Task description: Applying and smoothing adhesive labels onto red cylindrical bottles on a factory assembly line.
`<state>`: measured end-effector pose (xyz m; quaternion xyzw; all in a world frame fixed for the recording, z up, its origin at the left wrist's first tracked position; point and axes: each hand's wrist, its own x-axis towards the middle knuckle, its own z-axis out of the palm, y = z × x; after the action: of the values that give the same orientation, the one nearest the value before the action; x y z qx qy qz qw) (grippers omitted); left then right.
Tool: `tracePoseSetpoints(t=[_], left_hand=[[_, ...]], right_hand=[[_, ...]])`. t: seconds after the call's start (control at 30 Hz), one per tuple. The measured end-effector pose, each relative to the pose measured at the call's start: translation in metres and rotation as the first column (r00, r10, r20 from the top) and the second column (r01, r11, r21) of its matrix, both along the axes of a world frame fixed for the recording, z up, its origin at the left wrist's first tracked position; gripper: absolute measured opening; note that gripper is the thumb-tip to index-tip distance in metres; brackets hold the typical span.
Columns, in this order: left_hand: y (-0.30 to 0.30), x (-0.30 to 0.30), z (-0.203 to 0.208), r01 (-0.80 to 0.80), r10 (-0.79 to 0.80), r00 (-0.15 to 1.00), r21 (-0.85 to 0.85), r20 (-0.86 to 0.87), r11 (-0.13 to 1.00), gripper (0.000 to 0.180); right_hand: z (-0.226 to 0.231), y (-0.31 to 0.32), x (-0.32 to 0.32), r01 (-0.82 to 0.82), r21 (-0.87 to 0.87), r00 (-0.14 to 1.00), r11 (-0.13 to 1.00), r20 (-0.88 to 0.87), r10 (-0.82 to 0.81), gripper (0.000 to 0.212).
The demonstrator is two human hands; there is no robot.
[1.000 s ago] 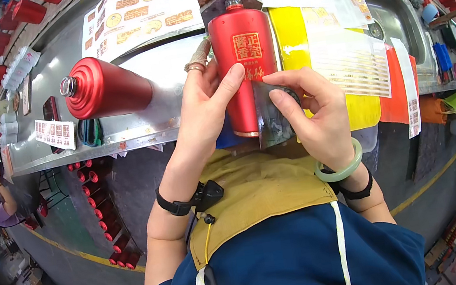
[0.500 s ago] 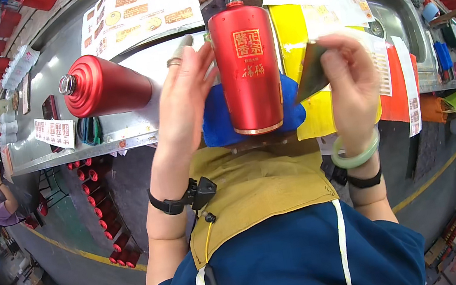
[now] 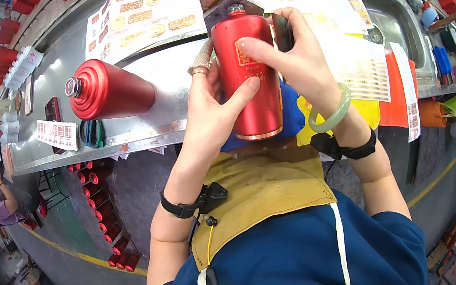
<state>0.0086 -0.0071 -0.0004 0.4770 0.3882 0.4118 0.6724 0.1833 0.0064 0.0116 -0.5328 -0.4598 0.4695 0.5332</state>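
Note:
A red bottle point(image 3: 257, 106) with gold decoration on its face lies on a blue cloth point(image 3: 292, 110), its clear neck pointing away from me. My left hand point(image 3: 209, 113) grips its left side, thumb on the front and fingers partly hidden behind; one finger wears a covering. My right hand point(image 3: 305, 66) is curled at the bottle's right side, its thumb pressing the gold square. Between its fingers and the bottle shows a dark flat piece point(image 3: 284, 32). A second red bottle point(image 3: 126, 90) lies to the left, touched by neither hand.
Printed label sheets point(image 3: 147, 13) cover the back of the metal table. A metal holder point(image 3: 219, 7) meets the bottle's neck end. Left are a small label strip point(image 3: 57, 134) and scissors-like handles point(image 3: 91, 133). A sink point(image 3: 392, 17) is at right; another person point(image 3: 4, 202) is far left.
Both hands have moved in to the bottle. My left hand has closed round its left side; my right hand has brought the dark flat piece to its right side and put its thumb on the front.

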Motion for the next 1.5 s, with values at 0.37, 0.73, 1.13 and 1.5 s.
tracePoseSetpoints(t=[0.37,0.73,1.13,1.5], left_hand=[[0.000,0.001,-0.001,-0.021,0.021,0.999,0.024,-0.032,1.000,0.083],[-0.001,0.000,0.006,0.004,-0.004,1.000,0.009,-0.005,1.000,0.082],[0.015,-0.011,-0.005,-0.138,0.146,0.984,-0.082,0.106,0.987,0.072],[0.010,-0.039,-0.008,-0.218,0.230,0.969,-0.128,0.089,0.968,0.069]], right_hand=[[-0.004,0.002,-0.007,0.048,0.081,0.940,0.996,0.334,-0.072,0.067],[0.031,-0.003,0.028,-0.186,0.514,0.833,0.837,0.534,-0.143,0.034],[0.042,0.002,0.011,-0.558,0.403,0.558,0.725,0.829,-0.032,0.027],[0.007,-0.003,0.043,-0.741,0.569,0.541,0.357,0.821,-0.185,0.035]])
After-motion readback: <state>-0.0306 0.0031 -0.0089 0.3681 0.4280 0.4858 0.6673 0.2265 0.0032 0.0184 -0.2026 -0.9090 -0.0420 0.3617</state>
